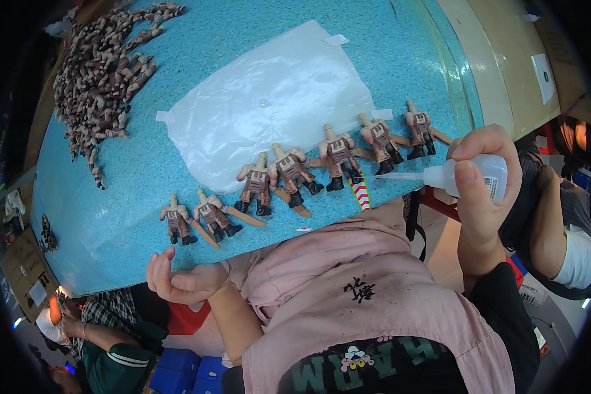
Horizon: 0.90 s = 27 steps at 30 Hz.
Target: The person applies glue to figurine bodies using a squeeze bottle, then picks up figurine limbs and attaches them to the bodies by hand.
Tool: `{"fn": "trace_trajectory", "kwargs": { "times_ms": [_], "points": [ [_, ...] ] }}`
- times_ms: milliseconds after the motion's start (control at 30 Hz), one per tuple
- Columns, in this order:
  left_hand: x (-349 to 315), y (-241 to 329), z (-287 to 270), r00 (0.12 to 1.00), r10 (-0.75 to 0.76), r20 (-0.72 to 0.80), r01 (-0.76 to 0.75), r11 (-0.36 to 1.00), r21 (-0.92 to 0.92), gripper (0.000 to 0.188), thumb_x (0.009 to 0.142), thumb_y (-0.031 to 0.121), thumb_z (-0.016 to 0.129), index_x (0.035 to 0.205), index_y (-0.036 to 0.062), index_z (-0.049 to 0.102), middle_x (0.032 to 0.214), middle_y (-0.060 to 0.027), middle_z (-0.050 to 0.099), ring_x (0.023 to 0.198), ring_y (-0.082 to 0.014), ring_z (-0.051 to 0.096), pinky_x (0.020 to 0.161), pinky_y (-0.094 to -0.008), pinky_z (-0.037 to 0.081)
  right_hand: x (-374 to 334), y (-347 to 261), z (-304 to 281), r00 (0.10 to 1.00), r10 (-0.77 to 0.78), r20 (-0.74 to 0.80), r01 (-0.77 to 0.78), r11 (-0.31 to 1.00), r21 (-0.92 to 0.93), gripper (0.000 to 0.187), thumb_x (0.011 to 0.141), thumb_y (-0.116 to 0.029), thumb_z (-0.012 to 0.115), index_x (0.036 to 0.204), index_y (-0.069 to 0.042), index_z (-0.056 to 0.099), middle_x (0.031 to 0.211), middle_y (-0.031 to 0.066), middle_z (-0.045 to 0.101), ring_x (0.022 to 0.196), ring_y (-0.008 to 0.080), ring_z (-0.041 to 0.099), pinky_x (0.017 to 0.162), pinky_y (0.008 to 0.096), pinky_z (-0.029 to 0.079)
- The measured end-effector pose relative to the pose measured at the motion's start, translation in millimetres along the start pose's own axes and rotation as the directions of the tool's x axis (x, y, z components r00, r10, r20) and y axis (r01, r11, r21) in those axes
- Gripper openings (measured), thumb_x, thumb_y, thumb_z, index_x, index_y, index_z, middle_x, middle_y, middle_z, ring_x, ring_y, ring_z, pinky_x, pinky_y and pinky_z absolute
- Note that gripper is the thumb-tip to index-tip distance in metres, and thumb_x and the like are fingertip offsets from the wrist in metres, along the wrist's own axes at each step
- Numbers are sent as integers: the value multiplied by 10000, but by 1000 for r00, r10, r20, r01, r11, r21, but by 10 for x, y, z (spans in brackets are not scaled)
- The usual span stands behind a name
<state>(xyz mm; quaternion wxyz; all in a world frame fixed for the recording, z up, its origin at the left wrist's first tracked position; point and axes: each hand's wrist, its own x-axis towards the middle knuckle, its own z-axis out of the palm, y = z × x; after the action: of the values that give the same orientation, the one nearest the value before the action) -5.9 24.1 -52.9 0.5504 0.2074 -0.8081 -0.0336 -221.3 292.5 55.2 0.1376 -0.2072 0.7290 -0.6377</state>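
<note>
My right hand point(486, 190) is closed around a small white squeeze bottle point(463, 179) with a long thin clear nozzle. The nozzle points left, its tip close to the boots of a headless toy figure point(339, 156) in brown overalls. More such figures lie in a slanting row, among them one at the left end point(176, 220) and one at the right end point(418, 130). Flat tan blade-like pieces point(246, 216) lie beside their legs. Below the row's left end, my left hand point(187, 281) is palm up at the table edge, its fingers loosely curled and nothing visible in them.
A clear plastic sheet point(262, 98) is taped to the blue table point(230, 39) behind the row. At the far left lies a large heap of small brown and beige figure parts point(98, 85). Other people sit at lower left point(121, 328) and right point(558, 230).
</note>
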Motion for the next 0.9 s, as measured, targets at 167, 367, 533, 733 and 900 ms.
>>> {"fn": "trace_trajectory", "kwargs": {
  "times_ms": [167,367,533,733,900],
  "points": [
    [7,29,18,999,-31,-8,31,999,-22,298,973,185,304,979,-12,527,850,-129,570,895,-250,518,818,-348,433,-22,23,-23,1000,-5,-6,5,999,-49,148,803,-34,669,907,-14,565,848,34,589,735,67,532,650,196,415],
    [12,43,28,999,-31,-9,31,999,-23,296,970,186,306,977,-12,526,844,-115,588,895,-251,515,833,-363,425,10,17,-15,999,-26,32,30,993,-116,136,801,-47,681,889,-20,582,842,32,590,742,73,541,661,200,424],
    [11,44,44,999,-24,-24,23,999,-29,291,962,177,309,966,-14,529,840,-117,588,882,-255,517,833,-366,426,19,27,-11,999,-36,40,41,991,-129,131,801,-51,683,886,-24,586,837,28,593,739,76,543,657,208,429],
    [14,50,31,1000,-27,-14,27,999,-18,289,958,169,311,960,-21,529,846,-125,574,877,-258,522,823,-369,429,22,45,-38,995,-65,69,75,985,-153,126,795,-42,683,878,-20,592,832,38,598,730,79,547,653,213,431],
    [-4,41,32,999,-41,-8,41,999,-20,282,955,160,324,965,-31,532,893,-152,557,877,-260,524,819,-371,434,10,26,-65,997,-62,41,66,990,-122,123,800,-43,679,878,-19,587,830,31,594,727,73,544,648,203,427]
  ]
}}
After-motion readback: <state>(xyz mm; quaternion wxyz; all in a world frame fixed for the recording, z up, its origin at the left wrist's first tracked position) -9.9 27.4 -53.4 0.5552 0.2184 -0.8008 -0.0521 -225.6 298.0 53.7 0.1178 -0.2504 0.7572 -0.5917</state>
